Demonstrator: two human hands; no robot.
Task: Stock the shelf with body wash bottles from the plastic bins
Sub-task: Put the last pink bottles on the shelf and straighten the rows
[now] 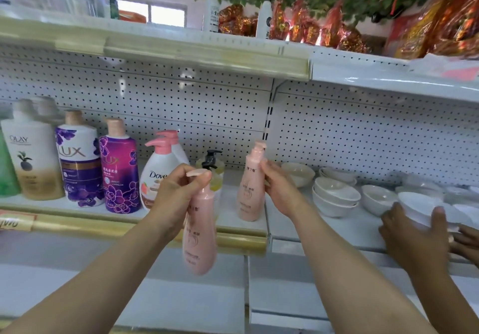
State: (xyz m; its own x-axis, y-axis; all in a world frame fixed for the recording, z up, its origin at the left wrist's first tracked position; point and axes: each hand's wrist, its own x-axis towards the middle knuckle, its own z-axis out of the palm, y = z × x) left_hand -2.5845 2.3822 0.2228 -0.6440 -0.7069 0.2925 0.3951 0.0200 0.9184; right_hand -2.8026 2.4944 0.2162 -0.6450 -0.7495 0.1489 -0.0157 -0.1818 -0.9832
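Observation:
My left hand (176,191) grips the pump top of a pink body wash bottle (199,240), which hangs in front of the shelf's gold front edge (77,226). My right hand (278,185) holds a second pink bottle (250,191) by its upper body; this one stands upright on the shelf (228,217) near its right end. Along the same shelf to the left stand a Dove bottle (155,175), two purple Lux bottles (119,167) and an Olay bottle (32,157). A small yellow bottle with a black pump (212,162) sits behind my left hand.
Stacks of white bowls (334,193) fill the neighbouring shelf section on the right, where another person's hand (412,232) rests on a bowl. Spray bottles (213,1) and red-gold packets sit on the upper shelf. A white lower shelf (181,294) lies below my arms.

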